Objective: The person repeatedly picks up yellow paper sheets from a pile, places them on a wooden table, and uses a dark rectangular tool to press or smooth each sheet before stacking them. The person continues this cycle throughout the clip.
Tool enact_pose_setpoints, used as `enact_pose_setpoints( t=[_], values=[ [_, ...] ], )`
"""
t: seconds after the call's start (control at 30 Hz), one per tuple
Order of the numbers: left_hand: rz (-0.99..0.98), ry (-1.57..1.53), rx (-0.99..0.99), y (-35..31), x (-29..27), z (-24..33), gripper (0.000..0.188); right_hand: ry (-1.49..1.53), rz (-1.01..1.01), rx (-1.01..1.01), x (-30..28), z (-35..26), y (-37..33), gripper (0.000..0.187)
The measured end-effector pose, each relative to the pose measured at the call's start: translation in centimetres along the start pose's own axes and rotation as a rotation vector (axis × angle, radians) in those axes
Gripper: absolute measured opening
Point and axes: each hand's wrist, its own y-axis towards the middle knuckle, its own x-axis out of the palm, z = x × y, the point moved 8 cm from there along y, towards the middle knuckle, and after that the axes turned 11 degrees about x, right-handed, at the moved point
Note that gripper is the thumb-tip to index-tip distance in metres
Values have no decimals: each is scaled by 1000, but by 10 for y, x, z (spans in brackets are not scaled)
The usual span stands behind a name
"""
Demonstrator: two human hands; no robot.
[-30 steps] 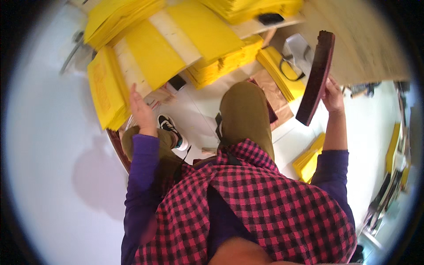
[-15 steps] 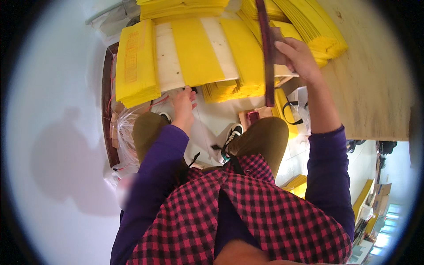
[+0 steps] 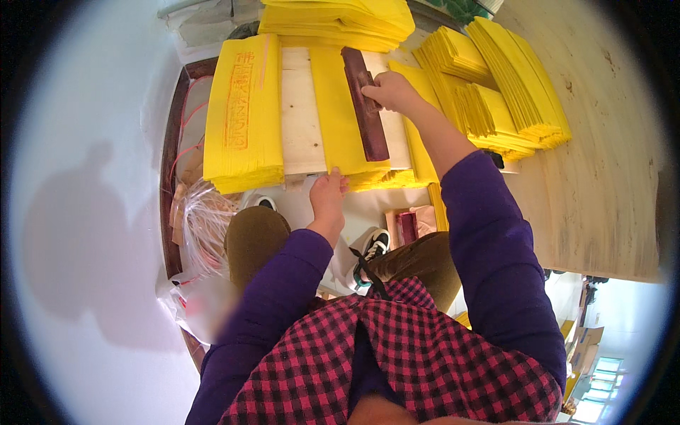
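My right hand (image 3: 393, 92) grips a long dark-red block stamp (image 3: 368, 117) by the handle on its back. The block lies lengthwise over the right side of a yellow paper sheet (image 3: 333, 106) on a pale wooden board (image 3: 301, 106); whether it presses down fully I cannot tell. At the sheet's near edge, my left hand (image 3: 329, 198) has thumb and fingers closed on the paper. To the left, a thick stack of yellow paper (image 3: 219, 120) bears a red vertical print on its top sheet. Another yellow stack (image 3: 421, 134) sits just right of the stamp.
Several folded yellow paper bundles (image 3: 520, 81) lie at the right, and more (image 3: 333, 21) at the back. A bare wooden surface (image 3: 595, 156) extends along the right side. Below the board, a small open box with a red item (image 3: 407, 228) stands near my shoe. Clear plastic strands (image 3: 202, 219) hang at left.
My right hand has brought the stamp leftward from the right-hand stacks over the middle sheet. My left hand has closed on that sheet's near edge. The view has shifted slightly.
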Motion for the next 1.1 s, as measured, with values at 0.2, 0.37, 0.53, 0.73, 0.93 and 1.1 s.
enact_pose_setpoints(
  t=[0.2, 0.37, 0.53, 0.73, 0.93, 1.1],
  values=[
    [72, -67, 19, -3, 1, 5, 23, -92, -2, 39, 17, -7, 24, 42],
    [95, -45, 66, -8, 1, 13, 24, -89, -11, 71, 19, -9, 30, 38],
    [120, -26, 71, -8, -1, 13, 24, -86, -46, 89, 24, -11, 33, 37],
    [88, 37, 112, -7, -2, 13, 22, -154, -48, 57, 28, -19, 34, 34],
    [94, 53, 128, -5, -4, 8, 23, -179, -27, 82, 27, -24, 31, 32],
    [90, 25, 131, -5, -4, 6, 23, -167, -80, 116, 36, -24, 34, 29]
  ],
)
